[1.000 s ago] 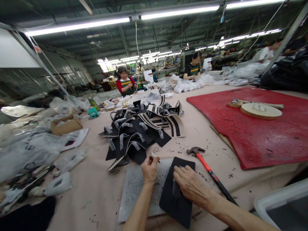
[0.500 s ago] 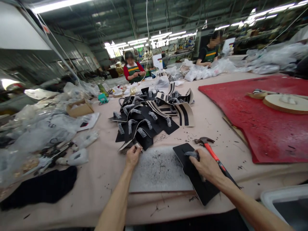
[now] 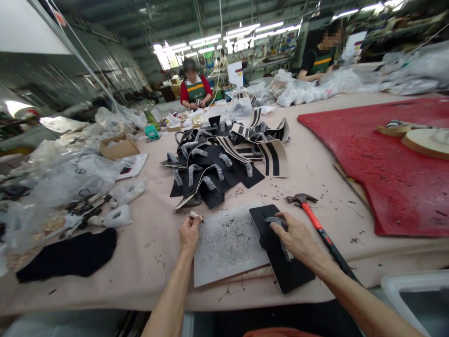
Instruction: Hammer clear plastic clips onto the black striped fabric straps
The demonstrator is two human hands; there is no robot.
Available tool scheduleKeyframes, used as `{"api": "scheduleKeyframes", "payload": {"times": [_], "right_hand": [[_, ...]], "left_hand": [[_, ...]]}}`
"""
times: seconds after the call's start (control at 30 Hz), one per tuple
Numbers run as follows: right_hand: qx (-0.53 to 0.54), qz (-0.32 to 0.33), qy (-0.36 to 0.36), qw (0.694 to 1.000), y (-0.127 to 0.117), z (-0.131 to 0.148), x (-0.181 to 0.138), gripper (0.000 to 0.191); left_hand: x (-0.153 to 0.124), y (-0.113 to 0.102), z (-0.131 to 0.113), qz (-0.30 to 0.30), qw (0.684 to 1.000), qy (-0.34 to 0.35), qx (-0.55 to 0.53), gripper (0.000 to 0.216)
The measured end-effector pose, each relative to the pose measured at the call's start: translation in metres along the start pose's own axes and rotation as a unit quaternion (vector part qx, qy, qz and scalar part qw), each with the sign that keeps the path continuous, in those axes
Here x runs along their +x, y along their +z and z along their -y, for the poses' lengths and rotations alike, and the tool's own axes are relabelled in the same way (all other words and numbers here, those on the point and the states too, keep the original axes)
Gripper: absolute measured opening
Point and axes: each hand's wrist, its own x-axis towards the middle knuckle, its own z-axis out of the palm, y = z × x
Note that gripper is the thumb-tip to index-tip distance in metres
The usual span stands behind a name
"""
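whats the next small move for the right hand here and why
Probably slide the black piece fully onto the grey board: it lies half off the board's right edge under the right hand, while the left hand pinches a small pale item.

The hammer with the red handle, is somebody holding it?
No, the hammer lies loose on the table beside the right hand, which rests on a black piece; the left hand pinches a small pale thing.

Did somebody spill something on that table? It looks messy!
Yes. Little black crumbs are scattered over the grey board and the table around the hammer. Beyond the board, the black pieces lie in a jumbled heap, some curling up.
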Motion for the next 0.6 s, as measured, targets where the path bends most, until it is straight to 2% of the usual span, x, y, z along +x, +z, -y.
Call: {"api": "scheduleKeyframes", "payload": {"times": [0.17,0.27,0.33,0.43,0.6], "right_hand": [[0.001,-0.029,-0.004,1.0,0.001,0.015,-0.003,0.039],[0.012,-0.005,-0.003,1.0,0.016,0.02,-0.006,0.039],[0.035,0.017,-0.006,0.999,0.028,0.018,-0.006,0.04],[0.051,0.03,-0.007,0.998,0.04,0.014,-0.006,0.041],[-0.022,0.044,-0.015,0.999,0.043,0.014,-0.004,0.037]], "left_hand": [[0.004,-0.001,-0.003,0.003,1.0,0.015,0.025,0.036],[-0.001,0.004,-0.016,-0.021,0.996,0.049,0.07,0.037],[-0.011,0.015,-0.032,-0.033,0.994,0.066,0.08,0.035],[-0.033,0.05,-0.061,0.023,0.997,0.069,0.031,0.031],[-0.065,0.126,-0.091,0.193,0.977,0.034,-0.089,0.029]]}}
